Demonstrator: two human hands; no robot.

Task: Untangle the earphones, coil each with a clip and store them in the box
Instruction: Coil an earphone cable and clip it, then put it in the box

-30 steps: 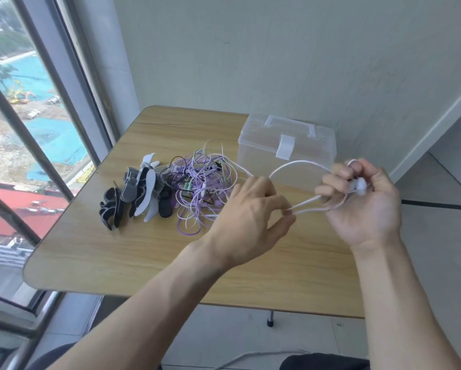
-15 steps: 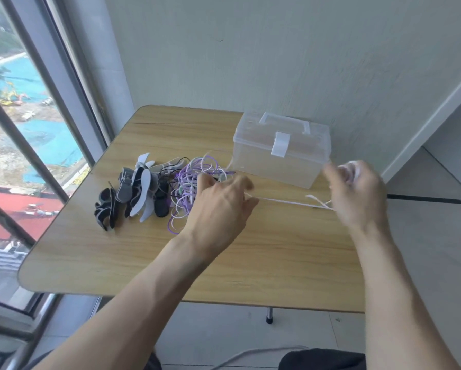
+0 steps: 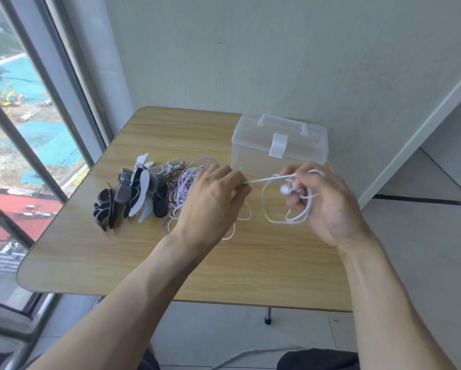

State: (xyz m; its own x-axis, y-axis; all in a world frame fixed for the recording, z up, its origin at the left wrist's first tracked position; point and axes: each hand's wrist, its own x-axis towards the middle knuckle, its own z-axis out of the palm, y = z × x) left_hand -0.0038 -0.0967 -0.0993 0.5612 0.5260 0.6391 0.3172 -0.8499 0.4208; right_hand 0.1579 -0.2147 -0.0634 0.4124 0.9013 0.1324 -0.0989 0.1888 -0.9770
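Observation:
A white earphone cable (image 3: pixel 270 220) runs taut between my two hands, with loops hanging below my right hand. My right hand (image 3: pixel 322 201) grips the coiled loops and an earbud. My left hand (image 3: pixel 213 201) pinches the cable's other stretch in front of a tangle of purple, white and black earphones (image 3: pixel 180 192) on the wooden table (image 3: pixel 170 263). A heap of black, grey and white clips (image 3: pixel 133 190) lies left of the tangle. The clear plastic box (image 3: pixel 278 144) stands shut at the back right, latch facing me.
A window with grey frames (image 3: pixel 50 102) runs along the table's left side. A pale wall (image 3: pixel 277 62) rises right behind the table and box. The table's near edge (image 3: pixel 224 300) lies below my forearms.
My right hand has wound more white cable into loops and come closer to my left. The stretched cable between the hands is shorter, and slack loops now rest on the table.

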